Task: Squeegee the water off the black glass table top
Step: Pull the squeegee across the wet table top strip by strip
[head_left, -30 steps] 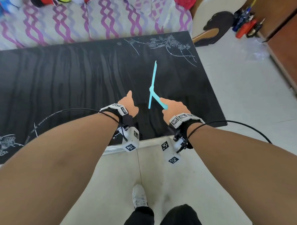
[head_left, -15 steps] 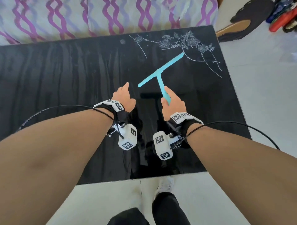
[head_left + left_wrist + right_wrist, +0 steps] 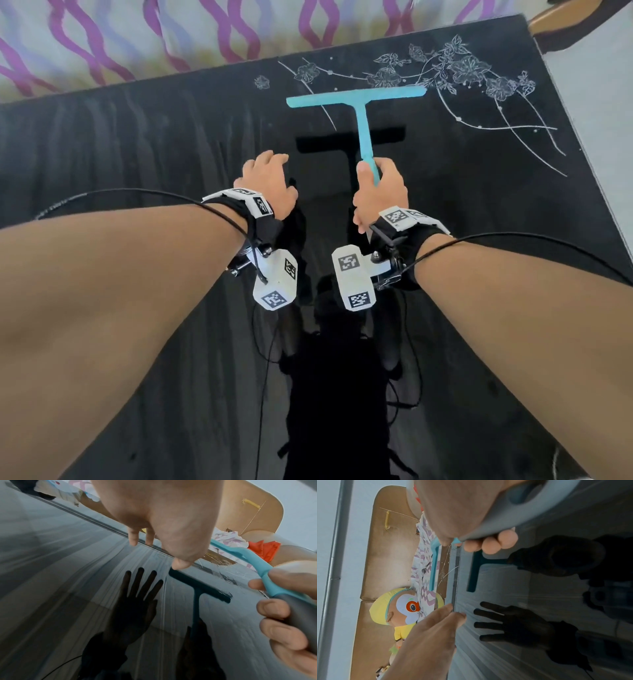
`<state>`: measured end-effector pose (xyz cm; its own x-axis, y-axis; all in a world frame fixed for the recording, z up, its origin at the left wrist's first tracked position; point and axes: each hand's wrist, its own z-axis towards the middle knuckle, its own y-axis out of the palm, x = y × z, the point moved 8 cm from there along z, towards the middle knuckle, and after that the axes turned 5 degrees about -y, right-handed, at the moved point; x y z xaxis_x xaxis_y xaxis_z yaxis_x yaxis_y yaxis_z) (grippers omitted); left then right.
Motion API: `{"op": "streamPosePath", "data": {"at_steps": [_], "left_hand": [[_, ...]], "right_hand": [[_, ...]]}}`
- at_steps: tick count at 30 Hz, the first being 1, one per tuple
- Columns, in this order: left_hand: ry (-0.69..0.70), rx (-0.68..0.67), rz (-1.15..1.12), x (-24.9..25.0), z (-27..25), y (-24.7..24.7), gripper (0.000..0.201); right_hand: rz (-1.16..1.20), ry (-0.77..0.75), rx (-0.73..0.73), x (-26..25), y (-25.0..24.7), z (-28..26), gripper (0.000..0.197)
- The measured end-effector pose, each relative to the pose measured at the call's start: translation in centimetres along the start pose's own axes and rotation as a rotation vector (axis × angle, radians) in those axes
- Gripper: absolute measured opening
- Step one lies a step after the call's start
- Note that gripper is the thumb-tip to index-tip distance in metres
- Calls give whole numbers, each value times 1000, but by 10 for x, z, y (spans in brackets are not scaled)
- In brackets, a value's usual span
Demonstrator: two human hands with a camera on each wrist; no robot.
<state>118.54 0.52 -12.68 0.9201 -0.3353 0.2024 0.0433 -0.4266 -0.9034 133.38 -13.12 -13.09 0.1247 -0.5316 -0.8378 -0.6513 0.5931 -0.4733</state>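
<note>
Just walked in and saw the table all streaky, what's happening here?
A person is squeegeeing the black glass table top. Their right hand grips the handle of a turquoise squeegee, whose blade sits crosswise near the far edge, beside the white flower print. The left hand hovers open over the glass, holding nothing. Streaks run across the surface on the left.

A bed cover [image 3: 205, 37] with purple wavy stripes fills the head view from ten to twelve o'clock. At one o'clock a tan curved board [image 3: 561, 17] shows at the corner. The right wrist view shows a yellow-hooded plush toy [image 3: 399, 607] at nine o'clock against a tan padded headboard [image 3: 385, 555]. An orange-red cloth [image 3: 264, 550] sits at two o'clock in the left wrist view.
</note>
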Motion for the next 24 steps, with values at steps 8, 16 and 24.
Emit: {"op": "streamPosePath", "data": {"at_steps": [8,16,24], "left_hand": [[17,-38,90,-5,107,-19,114],[-3,-259,350,1,152,-15,155],[-8,-280,287,-2,163,-8,166]], "right_hand": [[-54,-45,48,-17,48,81,32],[-96,-103,-2,-42,81,135,32],[-103,-86,-80,-61,100,165,48]]}}
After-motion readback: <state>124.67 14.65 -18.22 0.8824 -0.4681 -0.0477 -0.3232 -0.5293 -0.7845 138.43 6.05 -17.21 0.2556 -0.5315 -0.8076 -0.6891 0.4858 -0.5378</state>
